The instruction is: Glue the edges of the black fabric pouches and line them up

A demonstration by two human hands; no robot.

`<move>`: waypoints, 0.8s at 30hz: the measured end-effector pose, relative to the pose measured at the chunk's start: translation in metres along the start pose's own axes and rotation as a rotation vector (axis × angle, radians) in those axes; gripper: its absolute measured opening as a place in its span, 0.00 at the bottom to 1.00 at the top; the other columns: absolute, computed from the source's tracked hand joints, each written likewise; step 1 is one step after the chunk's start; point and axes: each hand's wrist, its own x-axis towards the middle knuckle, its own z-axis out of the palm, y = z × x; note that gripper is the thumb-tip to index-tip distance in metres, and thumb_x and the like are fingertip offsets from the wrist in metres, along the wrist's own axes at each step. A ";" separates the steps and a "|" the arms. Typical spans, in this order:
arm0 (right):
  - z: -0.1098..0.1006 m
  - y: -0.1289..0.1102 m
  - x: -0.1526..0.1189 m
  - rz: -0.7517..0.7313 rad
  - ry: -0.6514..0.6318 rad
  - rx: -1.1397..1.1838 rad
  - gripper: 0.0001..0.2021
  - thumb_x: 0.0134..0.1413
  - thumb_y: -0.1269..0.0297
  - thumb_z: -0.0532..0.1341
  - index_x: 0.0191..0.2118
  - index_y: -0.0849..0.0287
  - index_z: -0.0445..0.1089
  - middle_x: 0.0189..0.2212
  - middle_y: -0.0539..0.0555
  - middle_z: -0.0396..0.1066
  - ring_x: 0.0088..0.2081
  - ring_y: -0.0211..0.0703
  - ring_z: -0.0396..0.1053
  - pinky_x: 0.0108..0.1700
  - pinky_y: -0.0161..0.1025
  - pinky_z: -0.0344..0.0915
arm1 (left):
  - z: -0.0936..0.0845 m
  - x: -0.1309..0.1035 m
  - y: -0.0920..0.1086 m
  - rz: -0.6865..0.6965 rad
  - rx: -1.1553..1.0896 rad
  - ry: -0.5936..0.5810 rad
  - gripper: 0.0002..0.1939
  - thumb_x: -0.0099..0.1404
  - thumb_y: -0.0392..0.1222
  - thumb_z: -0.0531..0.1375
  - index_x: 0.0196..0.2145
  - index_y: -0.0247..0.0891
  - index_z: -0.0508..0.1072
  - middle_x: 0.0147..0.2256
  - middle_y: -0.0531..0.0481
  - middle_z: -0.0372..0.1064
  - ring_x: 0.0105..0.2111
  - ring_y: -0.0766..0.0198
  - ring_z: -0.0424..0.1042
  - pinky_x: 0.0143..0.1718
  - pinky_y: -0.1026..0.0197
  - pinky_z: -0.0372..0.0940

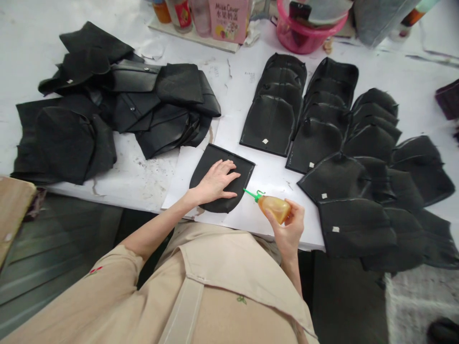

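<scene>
"Hands?"
"My left hand (218, 182) is lying flat, fingers spread, on one black piece (205, 165) near the front edge of the table (134, 167). My right hand (289, 227) is gripping one squeeze bottle (274, 208), its green nozzle (257, 195) pointing at the piece's right edge; touching, can't tell."
"Risks?"
"If I'm squeezing too hard, I'm risking a blob; pressing too lightly, slippage."
"Counts?"
"One pink basin (301, 39). Four pale tags (335, 229) are showing rightward. Both black batches are overlapping, so I'm skipping totals."
</scene>
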 end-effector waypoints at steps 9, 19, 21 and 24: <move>-0.002 -0.001 -0.009 0.037 -0.005 0.022 0.31 0.46 0.50 0.77 0.52 0.55 0.69 0.45 0.55 0.72 0.45 0.50 0.73 0.46 0.47 0.73 | 0.008 -0.003 -0.002 -0.015 -0.010 0.016 0.31 0.62 0.47 0.72 0.60 0.36 0.73 0.64 0.33 0.65 0.70 0.40 0.58 0.73 0.35 0.49; -0.007 -0.004 -0.018 0.038 -0.019 0.040 0.30 0.46 0.51 0.77 0.52 0.54 0.69 0.45 0.54 0.71 0.45 0.50 0.73 0.45 0.47 0.74 | 0.013 -0.004 -0.005 -0.003 -0.004 0.039 0.31 0.61 0.47 0.73 0.60 0.37 0.73 0.64 0.34 0.65 0.70 0.40 0.59 0.73 0.34 0.50; -0.008 -0.003 -0.020 0.042 -0.026 0.038 0.30 0.46 0.51 0.77 0.52 0.54 0.69 0.45 0.54 0.72 0.45 0.50 0.73 0.45 0.47 0.74 | 0.014 -0.004 -0.006 -0.003 -0.011 0.045 0.31 0.61 0.47 0.73 0.60 0.39 0.73 0.64 0.36 0.65 0.69 0.40 0.59 0.73 0.34 0.50; -0.009 -0.002 -0.023 0.049 -0.035 0.040 0.30 0.46 0.51 0.77 0.53 0.54 0.69 0.45 0.55 0.72 0.44 0.50 0.74 0.45 0.47 0.75 | 0.013 -0.004 -0.005 -0.012 -0.026 0.041 0.31 0.60 0.46 0.73 0.59 0.39 0.73 0.63 0.36 0.65 0.69 0.41 0.59 0.73 0.34 0.50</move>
